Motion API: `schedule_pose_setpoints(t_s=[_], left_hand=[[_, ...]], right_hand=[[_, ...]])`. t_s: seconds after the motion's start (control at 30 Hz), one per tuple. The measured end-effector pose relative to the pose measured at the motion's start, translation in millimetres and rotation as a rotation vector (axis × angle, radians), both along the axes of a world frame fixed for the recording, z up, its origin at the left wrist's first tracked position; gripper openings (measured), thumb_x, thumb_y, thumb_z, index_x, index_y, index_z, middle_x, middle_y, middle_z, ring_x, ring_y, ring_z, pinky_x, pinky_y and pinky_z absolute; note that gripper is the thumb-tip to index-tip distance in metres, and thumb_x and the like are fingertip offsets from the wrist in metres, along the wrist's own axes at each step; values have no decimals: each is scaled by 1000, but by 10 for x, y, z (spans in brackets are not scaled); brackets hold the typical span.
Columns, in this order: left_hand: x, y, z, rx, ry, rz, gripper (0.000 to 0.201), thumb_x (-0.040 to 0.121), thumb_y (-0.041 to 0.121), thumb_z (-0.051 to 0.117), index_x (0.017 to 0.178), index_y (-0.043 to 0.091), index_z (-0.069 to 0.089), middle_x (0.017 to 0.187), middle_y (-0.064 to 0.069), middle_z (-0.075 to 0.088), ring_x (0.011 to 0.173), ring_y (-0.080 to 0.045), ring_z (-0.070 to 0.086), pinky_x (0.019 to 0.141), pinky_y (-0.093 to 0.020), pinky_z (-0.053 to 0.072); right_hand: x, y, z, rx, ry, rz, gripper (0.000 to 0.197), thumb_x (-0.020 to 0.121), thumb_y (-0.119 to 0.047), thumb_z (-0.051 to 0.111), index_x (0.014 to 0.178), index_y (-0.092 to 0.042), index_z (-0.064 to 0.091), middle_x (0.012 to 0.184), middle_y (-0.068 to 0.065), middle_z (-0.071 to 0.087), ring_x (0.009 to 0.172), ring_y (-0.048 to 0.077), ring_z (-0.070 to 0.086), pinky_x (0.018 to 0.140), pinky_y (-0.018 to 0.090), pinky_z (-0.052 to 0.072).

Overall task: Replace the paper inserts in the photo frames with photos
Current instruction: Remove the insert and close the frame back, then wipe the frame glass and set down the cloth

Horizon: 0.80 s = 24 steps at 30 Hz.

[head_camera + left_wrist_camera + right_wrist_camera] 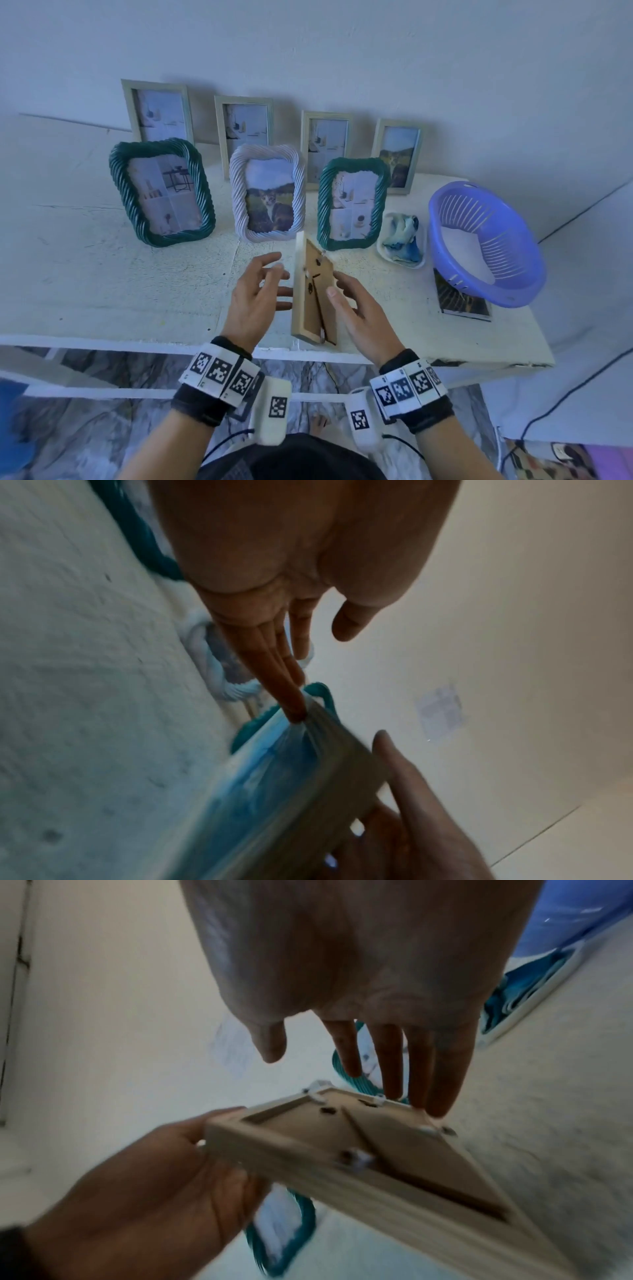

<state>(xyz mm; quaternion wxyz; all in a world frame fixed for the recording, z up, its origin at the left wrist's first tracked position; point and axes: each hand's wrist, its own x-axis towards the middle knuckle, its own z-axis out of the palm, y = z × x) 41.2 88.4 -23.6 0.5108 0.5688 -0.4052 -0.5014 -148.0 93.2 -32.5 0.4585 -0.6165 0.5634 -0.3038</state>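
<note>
- A plain wooden frame (313, 291) is held upright near the front edge of the white table (102, 274), its brown backing (with the fold-out stand) turned toward the person.
- The left hand (255, 301) is placed against the frame's left side; its fingers (291, 696) are kept straight, the tips touching the frame's far edge.
- The right hand (356, 308) is laid on the right side with fingers (441, 1074) extended, not curled.
- Two green frames (161, 192) and a white frame (269, 193) with a cat photo are stood further back.
- A purple basket (486, 243) is set at the right, resting partly on a stack of photos (462, 303).
</note>
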Motion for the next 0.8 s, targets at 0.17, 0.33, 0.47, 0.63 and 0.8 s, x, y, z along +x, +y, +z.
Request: schedule_pose_setpoints(t_s=[0.17,0.33,0.47,0.63,0.8], left_hand=[[-360,-125,97,-18,24,-157,24,102,24,43,118,17,60,106,-5,68,94,-22,71,80,-37,58],[-483,-238,-284,97,-257,-167,28,98,32,51,124,24,57,116,1,62,109,-18,60,96,-42,51],[-595,-235,-342,230,15,-138,42,97,38,52,137,32,42,119,-1,61,106,-22,62,87,-36,52],[-598,-322,-254,241,383,-48,31,101,27,48,131,28,54,114,-6,71,100,-26,69,79,-39,58],[-471,-365,-166,78,124,52,31,102,23,45,129,35,53,114,12,66,108,-19,64,99,-47,49]], right_hand=[[-322,-61,199,-8,-72,-159,33,93,-47,53,119,-28,58,103,-8,68,91,1,63,76,19,49],[-627,-93,84,68,-175,-328,11,98,-18,53,103,-18,63,94,1,70,85,7,64,79,21,49],[-698,-101,25,248,-548,-372,16,97,-7,51,106,-1,63,97,21,68,90,29,65,85,44,51],[-656,-251,97,332,-633,-273,21,98,-12,51,110,0,62,95,16,69,86,29,67,75,40,57],[-753,-885,65,-296,288,-234,31,97,-18,52,126,-8,52,108,7,59,96,19,59,82,26,48]])
